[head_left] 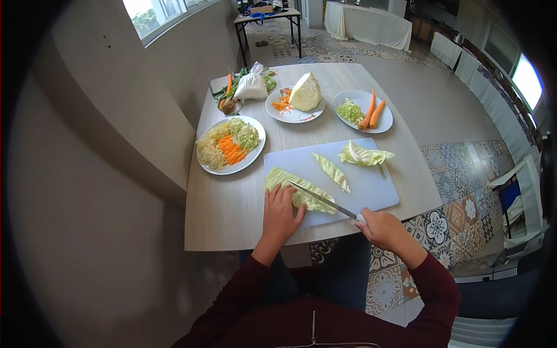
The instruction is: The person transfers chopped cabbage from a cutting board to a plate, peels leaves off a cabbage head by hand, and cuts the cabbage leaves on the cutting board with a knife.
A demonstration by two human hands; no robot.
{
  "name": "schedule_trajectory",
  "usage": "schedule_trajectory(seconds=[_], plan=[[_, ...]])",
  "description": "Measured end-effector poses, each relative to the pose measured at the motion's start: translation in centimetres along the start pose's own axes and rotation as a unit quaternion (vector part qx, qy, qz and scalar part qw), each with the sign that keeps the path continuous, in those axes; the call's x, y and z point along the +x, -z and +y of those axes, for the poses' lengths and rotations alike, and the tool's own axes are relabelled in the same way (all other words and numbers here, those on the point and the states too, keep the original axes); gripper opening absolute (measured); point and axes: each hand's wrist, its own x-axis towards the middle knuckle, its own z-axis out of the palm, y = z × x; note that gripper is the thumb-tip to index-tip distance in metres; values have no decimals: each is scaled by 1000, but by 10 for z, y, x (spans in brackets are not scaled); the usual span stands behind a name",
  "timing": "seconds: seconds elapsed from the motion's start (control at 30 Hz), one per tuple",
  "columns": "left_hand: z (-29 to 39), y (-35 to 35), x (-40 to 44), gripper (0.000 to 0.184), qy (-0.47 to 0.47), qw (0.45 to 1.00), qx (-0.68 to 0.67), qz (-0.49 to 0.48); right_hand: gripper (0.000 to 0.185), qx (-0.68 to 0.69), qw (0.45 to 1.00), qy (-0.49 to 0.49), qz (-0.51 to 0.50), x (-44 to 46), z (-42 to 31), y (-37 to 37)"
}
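Observation:
My right hand (381,228) is closed round the white handle of a kitchen knife (325,201). Its blade lies slantwise across a flat cabbage leaf (316,203) at the front left of the white cutting board (371,188). My left hand (281,210) presses down on the left part of that leaf with fingers stretched out, close to the knife tip. Further back on the board rest a narrow cabbage strip (332,173) and a crumpled cabbage piece (364,155). Whether the blade has cut into the leaf cannot be made out.
Behind the board stand a plate of shredded vegetables (260,144), a plate with a cabbage wedge (306,93) and a plate with two carrots (371,114) and chopped greens. A tied plastic bag (252,84) sits at the back left among other vegetables. A wall (139,145) borders the left.

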Motion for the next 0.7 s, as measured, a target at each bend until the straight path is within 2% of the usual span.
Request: schedule_trajectory(seconds=[0.13,0.33,0.43,0.63,0.7], plan=[[-3,10,4,34,-26,999,-21,-8,29,22,1000,-1,-6,1,3,-3],[-21,13,5,20,-78,995,-25,-65,29,45,999,-16,-24,3,0,-2],[-18,15,8,12,-100,994,-32,-27,29,41,999,-14,-20,2,0,-3],[-23,8,18,11,-161,984,-77,24,28,73,997,-19,-18,-2,2,-4],[-24,10,16,11,-163,983,-84,13,28,79,996,-26,-21,-4,-1,-3]])
